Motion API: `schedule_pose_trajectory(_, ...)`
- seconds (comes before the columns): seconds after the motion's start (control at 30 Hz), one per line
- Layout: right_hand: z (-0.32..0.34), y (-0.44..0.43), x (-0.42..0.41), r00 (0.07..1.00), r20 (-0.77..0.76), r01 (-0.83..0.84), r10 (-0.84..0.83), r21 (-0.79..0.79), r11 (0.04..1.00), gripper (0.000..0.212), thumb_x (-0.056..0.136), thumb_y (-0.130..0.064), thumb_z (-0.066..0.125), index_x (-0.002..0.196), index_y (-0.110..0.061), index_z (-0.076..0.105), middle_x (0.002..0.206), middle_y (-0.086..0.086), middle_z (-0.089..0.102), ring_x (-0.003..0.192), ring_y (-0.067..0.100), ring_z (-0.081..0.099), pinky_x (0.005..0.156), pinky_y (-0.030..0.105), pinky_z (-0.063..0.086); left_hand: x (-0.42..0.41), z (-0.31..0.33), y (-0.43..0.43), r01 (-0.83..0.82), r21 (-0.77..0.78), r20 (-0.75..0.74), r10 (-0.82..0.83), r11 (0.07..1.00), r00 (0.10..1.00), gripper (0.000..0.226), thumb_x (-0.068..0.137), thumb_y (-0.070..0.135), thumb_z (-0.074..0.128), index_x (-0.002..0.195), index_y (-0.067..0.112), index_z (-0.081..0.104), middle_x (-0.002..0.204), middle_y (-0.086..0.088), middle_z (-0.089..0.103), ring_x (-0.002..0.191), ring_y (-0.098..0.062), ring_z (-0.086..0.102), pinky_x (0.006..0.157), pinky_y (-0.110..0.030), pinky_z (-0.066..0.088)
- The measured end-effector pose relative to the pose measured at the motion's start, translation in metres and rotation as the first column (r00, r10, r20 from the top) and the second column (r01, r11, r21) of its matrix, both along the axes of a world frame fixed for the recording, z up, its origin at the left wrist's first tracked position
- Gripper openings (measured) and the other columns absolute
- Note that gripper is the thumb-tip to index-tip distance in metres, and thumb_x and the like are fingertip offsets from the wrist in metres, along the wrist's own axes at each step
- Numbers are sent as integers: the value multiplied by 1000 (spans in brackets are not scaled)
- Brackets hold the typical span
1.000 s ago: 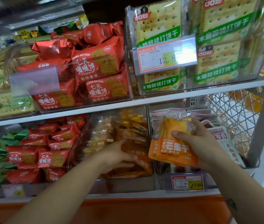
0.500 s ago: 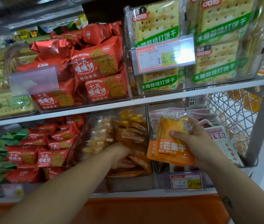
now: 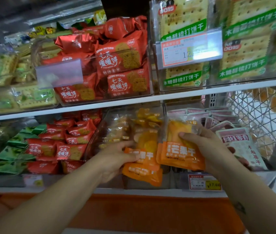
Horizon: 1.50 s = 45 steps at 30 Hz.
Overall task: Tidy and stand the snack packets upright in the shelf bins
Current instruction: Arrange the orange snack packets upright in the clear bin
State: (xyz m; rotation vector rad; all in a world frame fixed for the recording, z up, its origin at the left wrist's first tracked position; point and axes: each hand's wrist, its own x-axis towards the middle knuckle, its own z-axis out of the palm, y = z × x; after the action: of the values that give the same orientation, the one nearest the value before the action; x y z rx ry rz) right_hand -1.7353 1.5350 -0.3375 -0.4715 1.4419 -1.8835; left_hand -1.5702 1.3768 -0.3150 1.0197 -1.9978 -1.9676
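A: While both hands are up at the lower shelf (image 3: 142, 191), what does the right hand (image 3: 208, 149) have?

B: It grips an orange packet (image 3: 179, 152). The thumb (image 3: 185, 135) lies across the front, near the middle, and the fingers are curled round the back. Most of the packet sticks out to the left of the hand.

A: Which way does it point?

B: It stands up tall. Its long side runs up and down, with the see-through end on top and the orange band with words at the bottom. It leans just a little.

A: Where is it?

B: In front of the bins, just left of the pink packets (image 3: 241, 146) and above the price tag (image 3: 204, 182).

A: And the left hand (image 3: 115, 159)?

B: It holds more orange packets (image 3: 142, 168) by their left edge, thumb on the front. They sit at the near end of the middle bin (image 3: 100, 129), lower than the other one and touching it. The top one points up. The bottom one lies tilted, more sideways.

A: What is further left?

B: Red packets (image 3: 69, 149).
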Motion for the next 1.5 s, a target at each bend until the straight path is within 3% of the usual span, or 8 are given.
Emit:
schedule_pose_trajectory(0.43, 2, -21, 14, 992, -121, -59, 44, -129, 990, 40, 85, -11, 63, 120, -25, 52, 100, 5, 70, 81, 23, 71, 60, 37, 58, -9, -20, 26, 26, 85, -421, 12, 996, 907, 43, 99, 6, 36, 128, 36, 46, 66, 5, 68, 56, -5, 63, 56, -31, 52)
schedule_pose_trajectory(0.63, 0, -35, 19, 963, -268, -40, 6, -118, 992, 42, 84, -14, 63, 122, -26, 49, 108, 3, 68, 93, 21, 69, 77, 43, 58, -22, -17, 17, 80, -279, -271, -158, 957, 950, 62, 74, 59, 59, 129, 39, 40, 111, 15, 65, 98, -1, 64, 84, -27, 53)
schedule_pose_trajectory(0.77, -6, -44, 31, 957, -290, -60, 28, -104, 993, 42, 89, -22, 59, 121, -42, 42, 104, -22, 66, 93, 3, 67, 77, 30, 57, -14, -18, 2, 76, -350, -271, -179, 934, 946, 79, 62, 50, 72, 130, 40, 34, 111, 17, 62, 95, 3, 64, 76, -20, 54)
schedule_pose_trajectory(0.9, 2, -44, 30, 936, -334, -142, 111, -67, 988, 84, 72, -29, 78, 139, -39, 29, 124, -6, 60, 106, 15, 64, 87, 42, 54, 4, -13, -17, 92, -340, -336, -212, 936, 918, 76, 69, 29, 78, 133, 35, 37, 116, 10, 64, 98, -6, 66, 79, -26, 56)
schedule_pose_trajectory(1.03, 30, -40, 27, 748, -613, -210, 253, 142, 967, 90, 58, -23, 78, 135, -40, 34, 116, -18, 56, 106, -1, 59, 76, 19, 52, 25, -3, -32, 122, -532, -236, -285, 838, 929, 67, 76, 23, 77, 122, 52, 37, 114, 28, 55, 97, 5, 62, 82, -26, 55)
schedule_pose_trajectory(1.2, 61, -45, 50, 328, -787, -153, 523, 502, 851, 99, 69, -28, 82, 132, -58, 11, 127, -25, 43, 112, 10, 54, 89, 27, 50, 50, 4, -35, 219, -720, -66, -379, 659, 923, 68, 81, 28, 72, 118, 60, 26, 103, 30, 54, 87, 12, 59, 65, -10, 48)
schedule_pose_trajectory(1.37, 57, -49, 72, 135, -854, -39, 502, 502, 864, 120, 74, -31, 78, 133, -60, -23, 132, 20, 50, 100, 32, 61, 81, 49, 50, 60, -2, -40, 238, -803, 24, -370, 546, 929, 68, 83, 29, 68, 131, 55, 27, 94, 25, 54, 74, 8, 58, 58, -13, 46)
schedule_pose_trajectory(1.5, 46, -51, 71, 26, -903, -22, 430, 429, 903, 116, 76, -35, 75, 132, -60, -23, 129, 16, 53, 110, 26, 55, 87, 40, 47, 63, -3, -45, 220, -805, -2, -373, 551, 928, 70, 84, 26, 68, 134, 55, 28, 97, 30, 52, 77, 8, 57, 64, -13, 47)
